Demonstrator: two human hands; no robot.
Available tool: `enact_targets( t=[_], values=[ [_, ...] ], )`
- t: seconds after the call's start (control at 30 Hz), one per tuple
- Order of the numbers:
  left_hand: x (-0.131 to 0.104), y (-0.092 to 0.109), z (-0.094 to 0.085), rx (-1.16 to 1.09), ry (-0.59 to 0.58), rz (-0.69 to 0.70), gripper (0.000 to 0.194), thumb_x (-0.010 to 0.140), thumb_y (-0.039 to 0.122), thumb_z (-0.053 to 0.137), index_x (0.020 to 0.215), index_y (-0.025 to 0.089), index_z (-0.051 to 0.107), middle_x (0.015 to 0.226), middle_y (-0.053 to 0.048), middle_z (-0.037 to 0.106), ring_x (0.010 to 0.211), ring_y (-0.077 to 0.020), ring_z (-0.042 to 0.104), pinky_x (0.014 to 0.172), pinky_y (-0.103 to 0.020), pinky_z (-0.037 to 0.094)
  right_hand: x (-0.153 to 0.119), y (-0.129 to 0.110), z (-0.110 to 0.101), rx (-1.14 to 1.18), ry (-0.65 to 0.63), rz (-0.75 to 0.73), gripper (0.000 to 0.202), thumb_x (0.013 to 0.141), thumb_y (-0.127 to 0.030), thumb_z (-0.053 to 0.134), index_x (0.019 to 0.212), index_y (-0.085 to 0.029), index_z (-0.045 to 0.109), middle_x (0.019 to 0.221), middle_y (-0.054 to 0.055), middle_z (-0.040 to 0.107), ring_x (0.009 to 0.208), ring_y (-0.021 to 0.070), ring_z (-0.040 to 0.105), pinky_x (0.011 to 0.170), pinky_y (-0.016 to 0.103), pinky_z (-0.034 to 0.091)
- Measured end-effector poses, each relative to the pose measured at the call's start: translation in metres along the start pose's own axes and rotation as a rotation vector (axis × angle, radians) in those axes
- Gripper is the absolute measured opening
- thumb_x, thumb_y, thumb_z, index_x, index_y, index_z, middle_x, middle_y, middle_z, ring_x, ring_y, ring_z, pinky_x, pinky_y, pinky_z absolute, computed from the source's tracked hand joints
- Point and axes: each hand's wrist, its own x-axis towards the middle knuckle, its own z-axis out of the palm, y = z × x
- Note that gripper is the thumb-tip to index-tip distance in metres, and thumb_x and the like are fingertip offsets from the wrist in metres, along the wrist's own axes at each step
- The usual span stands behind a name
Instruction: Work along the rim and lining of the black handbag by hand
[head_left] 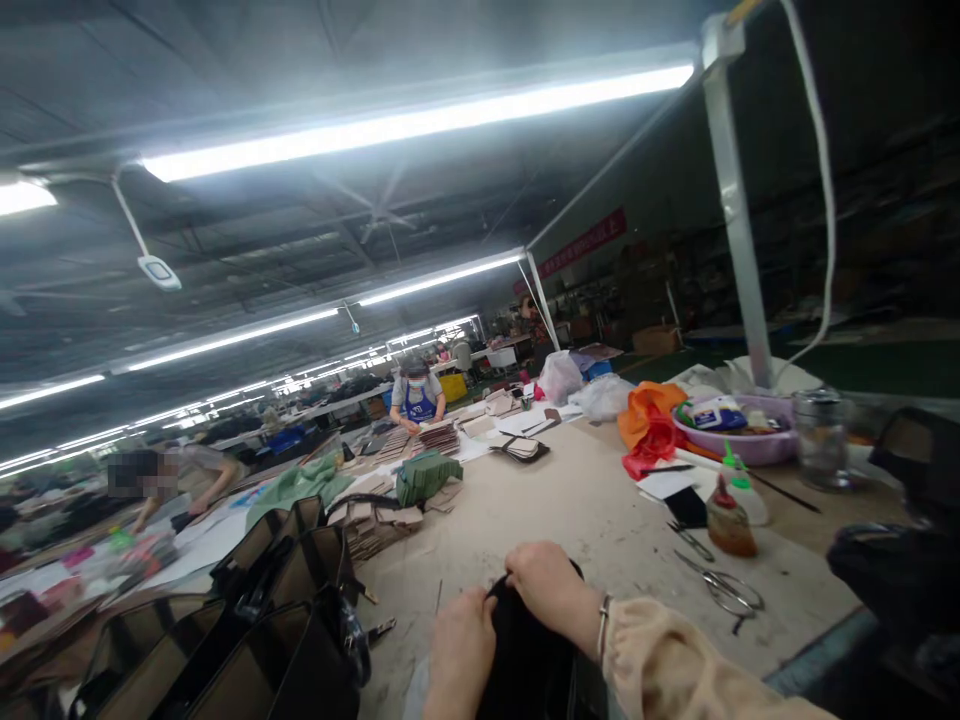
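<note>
Both my hands grip the upper edge of a black piece that looks like a bag (529, 655), at the near edge of the worktable. My left hand (461, 650) is closed on its left side, fingers pinched at the rim. My right hand (551, 585), with a bracelet at the wrist and a beige sleeve, has its fingers curled over the top edge. The lower part of the black piece runs out of view. To the left stand several open black bags (292, 640) with brown insides and metal clasps.
On the right of the table (570, 490) lie scissors (727, 592), a glue bottle (730, 520), a green-capped bottle (742, 490), a purple basin (750, 447) and a glass jar (821, 440). Green fabric pieces (427, 478) sit farther off. A person (416, 395) works at the far end.
</note>
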Motion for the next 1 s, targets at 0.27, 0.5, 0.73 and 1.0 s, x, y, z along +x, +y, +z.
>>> enact_targets(
  t=[0.27, 0.5, 0.73, 1.0],
  values=[
    [-0.003, 0.006, -0.007, 0.005, -0.023, 0.001, 0.028, 0.092, 0.031, 0.043, 0.086, 0.019, 0.067, 0.081, -0.009, 0.067, 0.081, -0.0243, 0.064, 0.066, -0.030, 0.045, -0.003, 0.005, 0.000, 0.020, -0.034, -0.035, 0.017, 0.085, -0.024, 0.054, 0.086, -0.018, 0.069, 0.088, 0.009, 0.069, 0.087, 0.0201, 0.064, 0.074, 0.026, 0.045],
    [0.001, 0.008, -0.009, -0.050, -0.041, 0.032, 0.025, 0.092, 0.030, 0.044, 0.087, 0.021, 0.066, 0.082, -0.007, 0.068, 0.082, -0.0225, 0.064, 0.067, -0.028, 0.045, -0.008, -0.001, -0.006, -0.024, -0.052, -0.049, 0.016, 0.086, -0.024, 0.051, 0.089, -0.018, 0.066, 0.090, 0.008, 0.069, 0.087, 0.0208, 0.065, 0.073, 0.027, 0.046],
    [0.001, 0.010, -0.006, -0.068, -0.066, -0.005, 0.027, 0.093, 0.036, 0.044, 0.092, 0.020, 0.066, 0.089, -0.009, 0.067, 0.087, -0.0225, 0.063, 0.074, -0.029, 0.045, -0.023, 0.005, -0.018, -0.059, -0.035, 0.051, 0.027, 0.088, -0.023, 0.048, 0.112, -0.015, 0.058, 0.091, 0.013, 0.069, 0.086, 0.0239, 0.065, 0.073, 0.031, 0.045],
    [0.002, 0.010, -0.004, -0.093, -0.093, -0.013, 0.026, 0.092, 0.036, 0.044, 0.095, 0.021, 0.066, 0.091, -0.009, 0.066, 0.089, -0.0216, 0.061, 0.079, -0.029, 0.044, -0.021, 0.022, -0.011, -0.059, -0.010, 0.053, 0.030, 0.089, -0.032, 0.048, 0.113, -0.022, 0.063, 0.102, 0.009, 0.068, 0.097, 0.0212, 0.062, 0.083, 0.030, 0.043]
  ],
)
